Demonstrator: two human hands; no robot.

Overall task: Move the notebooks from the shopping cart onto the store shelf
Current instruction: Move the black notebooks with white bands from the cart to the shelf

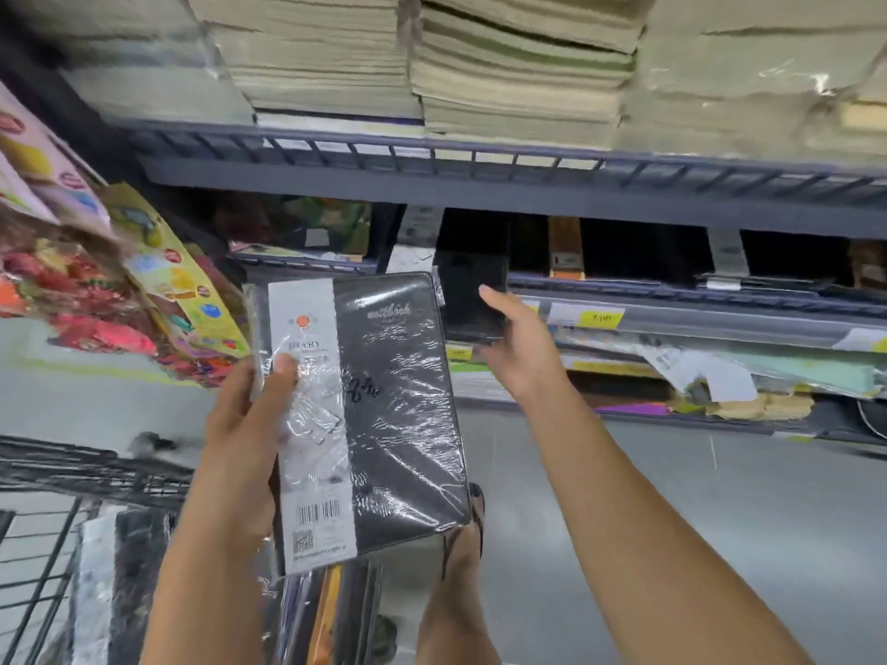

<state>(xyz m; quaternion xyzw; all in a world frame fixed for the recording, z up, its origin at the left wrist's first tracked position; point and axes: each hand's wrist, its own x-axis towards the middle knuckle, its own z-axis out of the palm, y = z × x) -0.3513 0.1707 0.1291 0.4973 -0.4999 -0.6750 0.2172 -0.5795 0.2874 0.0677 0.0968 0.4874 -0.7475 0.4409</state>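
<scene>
While the cart (72, 496) sits low at 7 o'clock with more wrapped notebooks (120, 568) lying inside its wire frame, the left hand (240, 443) holds a black diary (384, 415) upright at the middle of the view. The diary is shrink-wrapped, with a white paper band down its left side bearing a barcode near the bottom. The left fingers are clamped on the diary's left edge, thumb (283, 371) pressed on the band's face, the rest hidden behind the cover. Below the diary, at 6 o'clock, a sandalled foot (465, 535) stands on the grey floor (672, 496). Just past the diary, toward 1 o'clock, the right hand (516, 348) reaches out on a straight arm and grips a second black notebook (473, 300) from its right side and lower edge, fingers closed on it. That notebook stands upright at the front lip of the middle shelf (672, 295), partly within the shelf opening; whether it rests on the shelf I cannot tell. Along that shelf to 3 o'clock run dark upright notebooks and yellow price tags (600, 319). A lower shelf beneath holds loose flat paper goods (768, 371). At 9 o'clock hang colourful packets (144, 280). Farthest, at 12 o'clock, the top shelf (480, 180) carries tall stacks of pale paper pads (518, 74), blurred.
</scene>
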